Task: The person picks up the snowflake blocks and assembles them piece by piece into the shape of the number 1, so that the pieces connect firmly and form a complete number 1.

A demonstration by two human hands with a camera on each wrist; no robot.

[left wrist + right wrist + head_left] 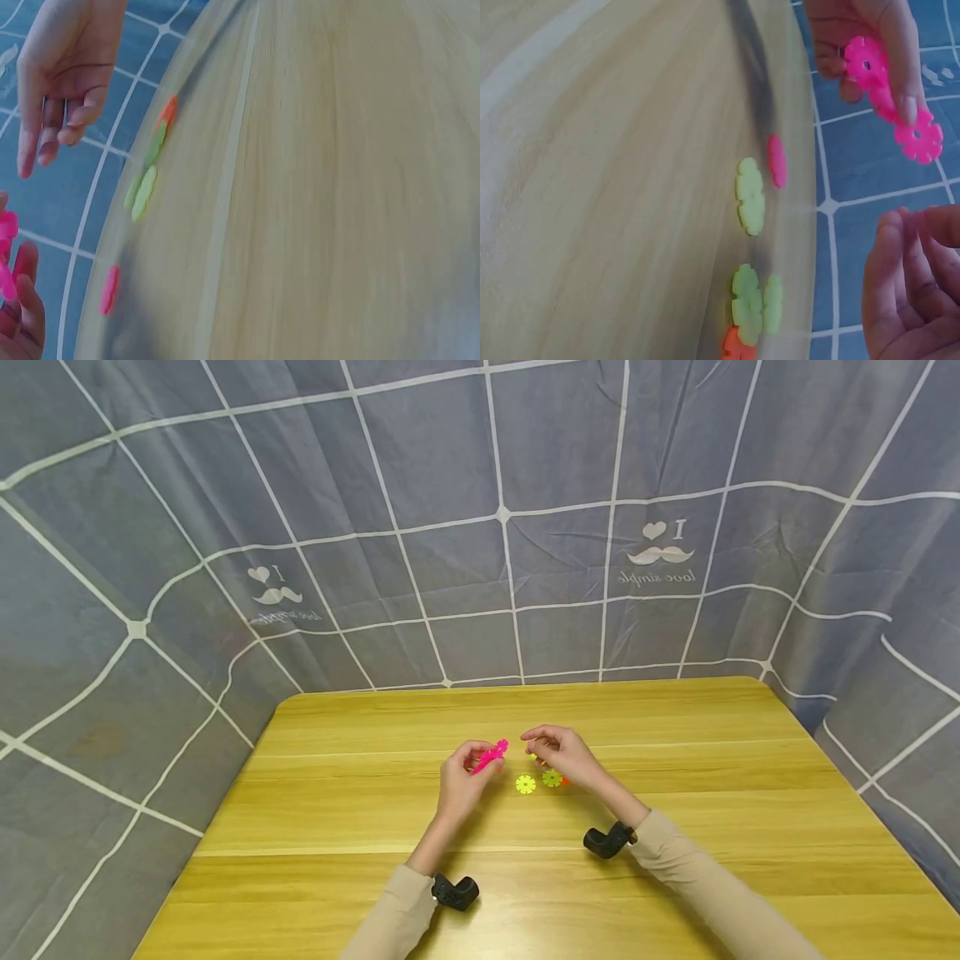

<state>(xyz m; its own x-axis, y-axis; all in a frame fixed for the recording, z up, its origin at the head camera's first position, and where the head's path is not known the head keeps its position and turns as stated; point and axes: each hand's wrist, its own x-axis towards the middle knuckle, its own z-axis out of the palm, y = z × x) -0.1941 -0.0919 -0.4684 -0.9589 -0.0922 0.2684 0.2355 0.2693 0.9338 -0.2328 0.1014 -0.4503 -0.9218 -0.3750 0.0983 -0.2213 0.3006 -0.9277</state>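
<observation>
My left hand (463, 781) grips a chain of joined pink snowflake discs (868, 67), pinched between thumb and fingers above the table. Across from it is my right hand (71, 71), fingers loosely bent; nothing shows between them. Below the hands lie a yellow-green notched disc (526, 785) and another such disc (552, 777), which overlaps an orange disc (739, 345). A third yellow-green disc (773, 304) lies beside that pair, partly hidden by my right hand in the head view. On the table near my left hand is a loose pink disc (110, 289).
The wooden table (360, 827) stretches out on all sides of the discs. Behind it hangs a grey curtain (450, 568) with white grid lines, which also runs along both sides. Each wrist wears a black camera mount (456, 893).
</observation>
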